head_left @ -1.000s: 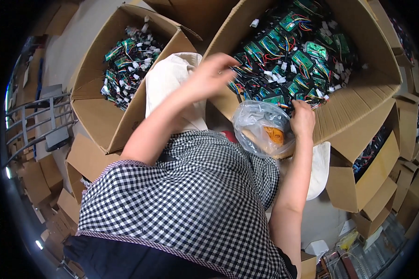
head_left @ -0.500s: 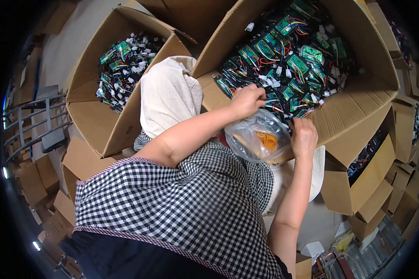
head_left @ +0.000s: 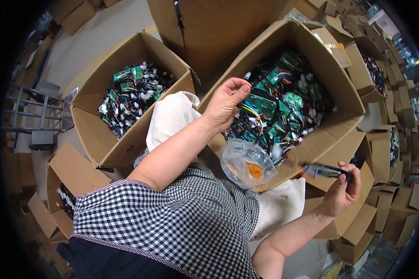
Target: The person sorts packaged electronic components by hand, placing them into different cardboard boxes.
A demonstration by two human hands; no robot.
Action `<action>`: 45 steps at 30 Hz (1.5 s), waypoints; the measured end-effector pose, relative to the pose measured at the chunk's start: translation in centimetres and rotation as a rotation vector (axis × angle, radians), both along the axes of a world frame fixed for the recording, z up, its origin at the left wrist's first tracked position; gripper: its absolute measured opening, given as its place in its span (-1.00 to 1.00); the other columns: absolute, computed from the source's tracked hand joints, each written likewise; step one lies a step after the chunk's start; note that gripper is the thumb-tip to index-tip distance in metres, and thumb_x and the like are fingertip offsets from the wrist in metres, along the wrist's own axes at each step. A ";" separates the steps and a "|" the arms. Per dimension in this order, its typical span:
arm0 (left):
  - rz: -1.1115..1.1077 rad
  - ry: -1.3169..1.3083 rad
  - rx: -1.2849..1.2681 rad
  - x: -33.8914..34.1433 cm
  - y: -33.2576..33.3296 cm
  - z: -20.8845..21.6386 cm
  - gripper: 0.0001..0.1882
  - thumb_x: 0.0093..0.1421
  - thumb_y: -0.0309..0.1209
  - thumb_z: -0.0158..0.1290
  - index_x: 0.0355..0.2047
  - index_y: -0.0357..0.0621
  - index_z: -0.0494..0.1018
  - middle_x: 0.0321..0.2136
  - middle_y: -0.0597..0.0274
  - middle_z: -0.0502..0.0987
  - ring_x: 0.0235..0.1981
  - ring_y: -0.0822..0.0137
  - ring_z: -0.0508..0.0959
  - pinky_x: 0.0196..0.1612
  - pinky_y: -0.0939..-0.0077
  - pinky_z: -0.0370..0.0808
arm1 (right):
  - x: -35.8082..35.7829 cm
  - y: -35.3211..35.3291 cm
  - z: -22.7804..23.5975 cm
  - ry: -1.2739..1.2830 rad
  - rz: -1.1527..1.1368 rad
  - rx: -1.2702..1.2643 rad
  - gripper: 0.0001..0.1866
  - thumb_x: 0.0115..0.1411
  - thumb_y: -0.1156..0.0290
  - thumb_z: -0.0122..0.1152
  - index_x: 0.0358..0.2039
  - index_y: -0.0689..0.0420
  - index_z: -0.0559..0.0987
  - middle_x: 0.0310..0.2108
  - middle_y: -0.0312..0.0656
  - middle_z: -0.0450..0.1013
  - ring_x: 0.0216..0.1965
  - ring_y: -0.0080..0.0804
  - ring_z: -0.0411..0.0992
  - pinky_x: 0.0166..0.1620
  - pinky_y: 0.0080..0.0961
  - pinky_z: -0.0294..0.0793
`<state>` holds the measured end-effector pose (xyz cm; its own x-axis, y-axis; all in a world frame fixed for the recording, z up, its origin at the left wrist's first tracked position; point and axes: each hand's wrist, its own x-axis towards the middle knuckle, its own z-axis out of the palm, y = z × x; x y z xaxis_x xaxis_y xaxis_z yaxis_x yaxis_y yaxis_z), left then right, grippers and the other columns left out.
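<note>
My left hand [head_left: 224,104] is raised over the near left edge of the large cardboard box. Its thumb and fingers pinch the corner of a green circuit board [head_left: 261,105] in a black holder, with coloured wires hanging below. Out to the right, my right hand [head_left: 343,191] grips one end of another circuit board [head_left: 322,169], dark, seen nearly edge-on and smeared by motion. Between the hands, a clear plastic bag [head_left: 229,156] rests at the box's near edge. Orange-yellow rubber bands [head_left: 254,171] show inside it.
The large box [head_left: 333,128] holds a heap of wired circuit boards. A second box [head_left: 86,135] on the left holds more, with white connectors. Cardboard boxes [head_left: 354,204] crowd the right side. A metal trolley [head_left: 35,116] stands at the far left.
Both hands have moved apart from the bag. My left hand has lifted up and left with a circuit board; my right has swung out right and down, carrying another. The view has shifted.
</note>
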<state>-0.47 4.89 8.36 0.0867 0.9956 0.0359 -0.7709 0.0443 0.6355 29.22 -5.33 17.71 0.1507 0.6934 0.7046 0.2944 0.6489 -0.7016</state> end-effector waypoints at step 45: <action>-0.405 0.256 -0.289 0.9 -6.1 -5.0 -0.58 0.24 -0.12 -0.08 -0.05 -0.17 0.24 -0.35 0.00 0.48 -0.63 0.41 0.45 -0.68 0.68 0.36 | -3.6 -1.3 -23.2 -0.668 -0.271 -1.111 -0.82 -0.01 0.28 0.18 -0.45 0.09 0.59 -0.46 -0.05 0.51 -0.38 -0.11 0.50 -0.28 -0.25 0.46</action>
<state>0.40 -1.24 3.40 0.4346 0.8469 -0.3064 -0.4788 0.5054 0.7179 25.65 -6.63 -5.50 0.2233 0.9491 -0.2223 0.8170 -0.3066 -0.4883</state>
